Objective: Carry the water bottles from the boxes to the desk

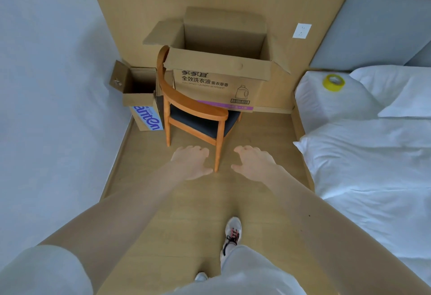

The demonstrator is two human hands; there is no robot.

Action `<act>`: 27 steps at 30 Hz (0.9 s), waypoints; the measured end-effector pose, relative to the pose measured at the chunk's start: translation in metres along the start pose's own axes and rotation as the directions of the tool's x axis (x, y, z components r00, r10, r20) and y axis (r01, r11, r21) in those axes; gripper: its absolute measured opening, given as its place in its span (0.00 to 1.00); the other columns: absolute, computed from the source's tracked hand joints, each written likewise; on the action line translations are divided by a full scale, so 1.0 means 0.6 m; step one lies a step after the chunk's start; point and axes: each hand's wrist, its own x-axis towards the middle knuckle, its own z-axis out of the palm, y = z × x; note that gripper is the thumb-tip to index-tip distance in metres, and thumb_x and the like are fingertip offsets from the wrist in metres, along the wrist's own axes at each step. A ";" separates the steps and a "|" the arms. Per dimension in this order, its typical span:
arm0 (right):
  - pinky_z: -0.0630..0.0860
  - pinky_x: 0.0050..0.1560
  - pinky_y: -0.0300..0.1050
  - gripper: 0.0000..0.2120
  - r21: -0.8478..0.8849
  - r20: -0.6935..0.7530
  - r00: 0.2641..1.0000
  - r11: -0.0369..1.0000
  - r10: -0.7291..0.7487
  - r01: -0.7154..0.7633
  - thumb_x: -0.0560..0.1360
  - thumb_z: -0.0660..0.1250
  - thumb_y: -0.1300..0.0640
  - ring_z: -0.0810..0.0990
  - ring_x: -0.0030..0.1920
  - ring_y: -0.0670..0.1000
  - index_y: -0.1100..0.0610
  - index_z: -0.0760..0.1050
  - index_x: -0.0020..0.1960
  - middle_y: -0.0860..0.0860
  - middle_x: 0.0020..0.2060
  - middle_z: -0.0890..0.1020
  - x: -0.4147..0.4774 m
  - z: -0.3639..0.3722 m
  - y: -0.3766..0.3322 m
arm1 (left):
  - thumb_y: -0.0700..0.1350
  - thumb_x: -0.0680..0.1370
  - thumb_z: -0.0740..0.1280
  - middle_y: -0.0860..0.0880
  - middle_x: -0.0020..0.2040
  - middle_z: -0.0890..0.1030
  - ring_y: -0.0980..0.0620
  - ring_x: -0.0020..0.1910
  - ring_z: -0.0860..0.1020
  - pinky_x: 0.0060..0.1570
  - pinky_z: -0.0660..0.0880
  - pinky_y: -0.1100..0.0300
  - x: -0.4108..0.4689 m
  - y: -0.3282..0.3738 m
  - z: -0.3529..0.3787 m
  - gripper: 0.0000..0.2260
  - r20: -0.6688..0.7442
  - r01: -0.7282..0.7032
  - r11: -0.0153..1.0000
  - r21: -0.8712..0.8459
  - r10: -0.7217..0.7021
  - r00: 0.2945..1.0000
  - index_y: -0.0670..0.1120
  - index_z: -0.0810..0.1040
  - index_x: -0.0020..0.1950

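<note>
A large open cardboard box (217,80) with black print rests on a wooden chair (198,117) against the back wall. A smaller open box (140,98) with blue lettering stands on the floor to its left, in the corner. No water bottle shows; both box interiors are dark from this angle. My left hand (191,161) and my right hand (254,161) are stretched forward, palms down, fingers loosely curled and apart, holding nothing. They hover in front of the chair's near leg. No desk is in view.
A bed with white sheets (373,166) fills the right side, with a roll of yellow tape (333,82) on a pillow. A pale wall (46,108) runs along the left. Wooden floor (186,213) lies between; my shoe (232,234) is on it.
</note>
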 end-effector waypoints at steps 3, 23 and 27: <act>0.71 0.61 0.52 0.24 -0.005 -0.005 1.000 1.000 -0.021 0.021 0.80 0.60 0.46 0.72 0.64 0.57 0.56 0.63 0.73 0.55 0.65 0.72 0.053 -0.021 0.006 | 0.57 0.79 0.62 0.48 0.64 0.74 0.47 0.64 0.72 0.62 0.69 0.51 0.045 -0.017 -0.023 0.23 0.001 0.011 1.000 0.013 -0.011 1.000 0.47 0.68 0.70; 0.73 0.60 0.53 0.23 0.076 -0.108 0.987 0.989 -0.119 0.128 0.80 0.60 0.47 0.72 0.64 0.58 0.55 0.64 0.72 0.55 0.66 0.73 0.439 -0.261 0.178 | 0.56 0.79 0.62 0.48 0.62 0.76 0.47 0.60 0.74 0.58 0.71 0.54 0.448 -0.053 -0.251 0.21 -0.071 0.055 0.998 0.037 -0.052 0.996 0.46 0.70 0.68; 0.73 0.60 0.52 0.24 0.088 -0.137 0.985 0.989 -0.110 0.122 0.80 0.60 0.46 0.72 0.64 0.56 0.54 0.63 0.73 0.54 0.67 0.72 0.485 -0.298 0.191 | 0.57 0.79 0.62 0.48 0.63 0.76 0.47 0.61 0.74 0.58 0.72 0.52 0.498 -0.076 -0.298 0.21 -0.121 0.053 0.998 0.040 -0.047 0.992 0.46 0.69 0.68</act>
